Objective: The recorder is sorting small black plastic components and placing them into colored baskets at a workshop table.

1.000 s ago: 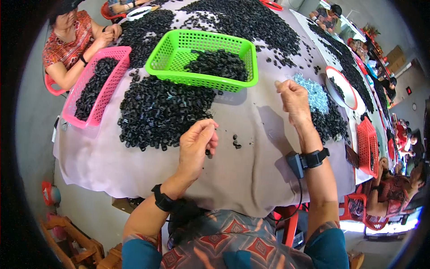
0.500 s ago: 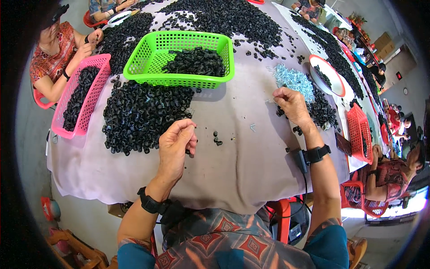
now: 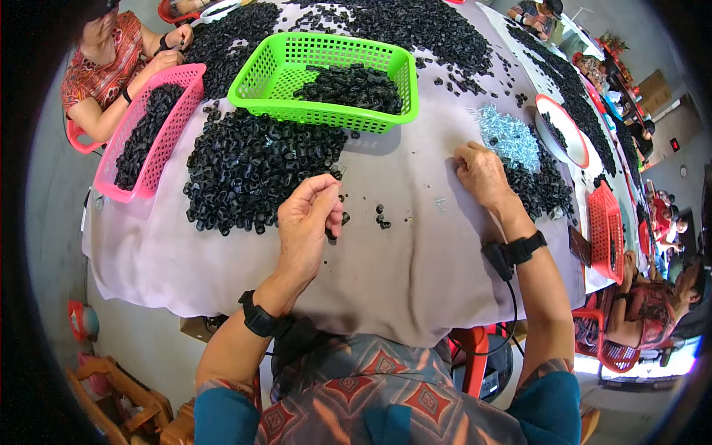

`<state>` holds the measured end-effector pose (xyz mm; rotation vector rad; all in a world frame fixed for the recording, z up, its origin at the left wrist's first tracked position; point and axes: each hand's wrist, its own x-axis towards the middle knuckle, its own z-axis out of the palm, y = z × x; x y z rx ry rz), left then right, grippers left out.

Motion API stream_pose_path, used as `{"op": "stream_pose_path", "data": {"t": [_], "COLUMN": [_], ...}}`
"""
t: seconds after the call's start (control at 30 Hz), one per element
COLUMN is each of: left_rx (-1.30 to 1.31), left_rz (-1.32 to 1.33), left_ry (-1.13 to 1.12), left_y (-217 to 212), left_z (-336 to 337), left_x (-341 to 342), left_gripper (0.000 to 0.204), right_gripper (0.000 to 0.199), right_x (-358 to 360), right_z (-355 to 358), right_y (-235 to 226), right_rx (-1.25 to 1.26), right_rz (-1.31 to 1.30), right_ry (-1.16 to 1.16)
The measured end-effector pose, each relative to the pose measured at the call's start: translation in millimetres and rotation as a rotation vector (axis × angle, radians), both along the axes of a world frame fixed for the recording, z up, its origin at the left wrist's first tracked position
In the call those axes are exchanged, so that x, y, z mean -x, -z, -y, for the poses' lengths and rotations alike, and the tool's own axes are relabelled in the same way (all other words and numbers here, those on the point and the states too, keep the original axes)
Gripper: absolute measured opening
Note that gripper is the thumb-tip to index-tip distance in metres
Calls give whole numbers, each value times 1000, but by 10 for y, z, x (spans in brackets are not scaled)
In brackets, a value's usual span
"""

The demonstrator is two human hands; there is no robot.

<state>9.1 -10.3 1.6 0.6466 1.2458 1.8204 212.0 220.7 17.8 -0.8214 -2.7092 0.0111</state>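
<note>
In the centre of the frame the left hand (image 3: 308, 222) hangs just above the surface (image 3: 415, 259), its fingers (image 3: 326, 194) curled together around a small black part (image 3: 331, 234) that shows under the thumb; the grip looks closed on it, though the part is mostly hidden. Compared with a second ago, the right hand (image 3: 482, 172) is no longer lifted: it now lies low on the cloth at the right of centre, with its fingers bent down at the edge of the pile of small silver pieces (image 3: 510, 141). I cannot tell if it already holds one of them. This suggests the work is at the point of fetching a new silver piece to meet the black part in the left hand. A few loose black parts (image 3: 381, 216) lie just right of the left hand, and the big heap of black parts (image 3: 256, 167) is to its upper left. The green basket (image 3: 326, 81) stands in the upper middle, partly filled. At the upper left a pink basket (image 3: 152, 133) lies before another person (image 3: 111, 67).
</note>
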Motion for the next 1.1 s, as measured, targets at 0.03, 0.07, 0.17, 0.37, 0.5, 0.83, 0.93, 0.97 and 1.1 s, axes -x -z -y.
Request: {"op": "stream_pose_path", "data": {"t": [0.03,0.07,0.17,0.37,0.5,0.83,0.93,0.97,1.1], "left_rx": [-15,-30,-50,-77,-100,-174,-162,-159,-156], "left_rz": [7,14,51,69,83,111,122,111,106], "left_ry": [-37,-74,-104,-103,-126,-216,-212,-203,-190], "left_y": [-10,-14,-6,22,1,26,26,28,21], "left_z": [-1,-4,-6,-12,18,6,2,4,4], "left_x": [2,7,12,42,54,110,101,101,104], "left_gripper": [13,13,13,14,16,17,16,16,16], "right_gripper": [8,8,12,13,14,15,15,12,8], "right_x": [29,80,269,506,253,98,115,115,138], "right_z": [42,105,362,574,617,702,707,715,719], "right_y": [-33,-50,3,28,-255,-134,-124,-56,-93], "right_rx": [116,120,667,1016,664,355,372,297,281], "right_rz": [-36,-36,-310,-573,-170,58,65,7,7], "right_ry": [27,23,-35,-49,-21,-119,-100,-122,-110]}}
